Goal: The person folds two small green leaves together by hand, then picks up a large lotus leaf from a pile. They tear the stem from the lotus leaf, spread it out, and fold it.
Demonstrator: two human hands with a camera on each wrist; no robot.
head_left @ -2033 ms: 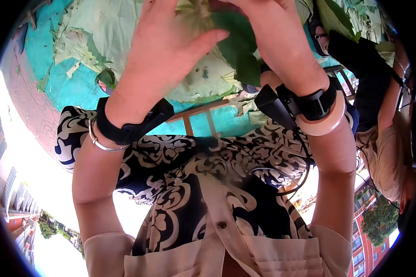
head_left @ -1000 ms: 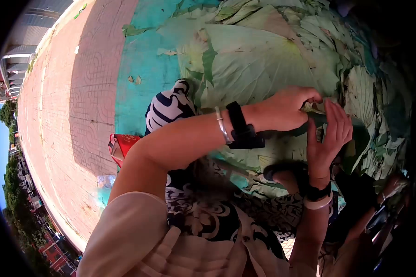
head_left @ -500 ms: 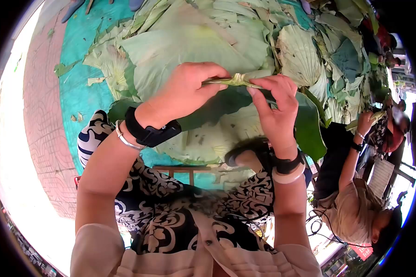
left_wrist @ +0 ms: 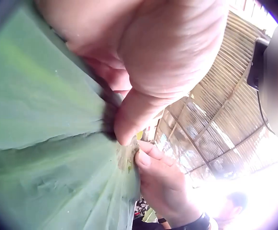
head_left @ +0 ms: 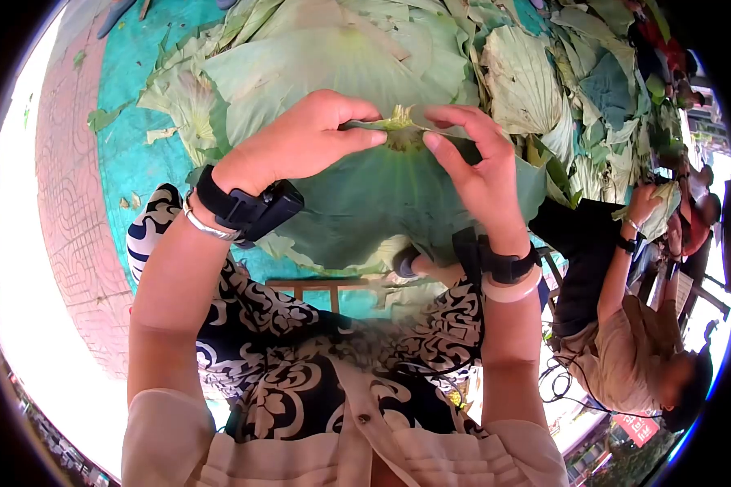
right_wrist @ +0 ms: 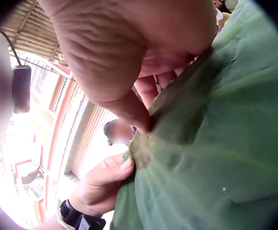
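A large green lotus leaf hangs spread out below both hands. My left hand pinches its upper edge, thumb on the near face and fingers behind. On the other side of the pale, torn leaf centre, my right hand grips the same edge between thumb and fingers. The right wrist view shows the thumb pressed beside a brownish patch on the leaf. From the left wrist, both thumbs appear close together at this spot.
Under the hands lies a wide heap of pale, drying leaves on a turquoise sheet. A wooden frame stands by the patterned trousers. Another person sits at the right, near a loose cable. Paving borders the sheet.
The head view has swung from the left back to the front. Half a second ago the leaf's edge was drawn out as a narrow knotted strip; now the leaf faces me, spread wide and hanging down.
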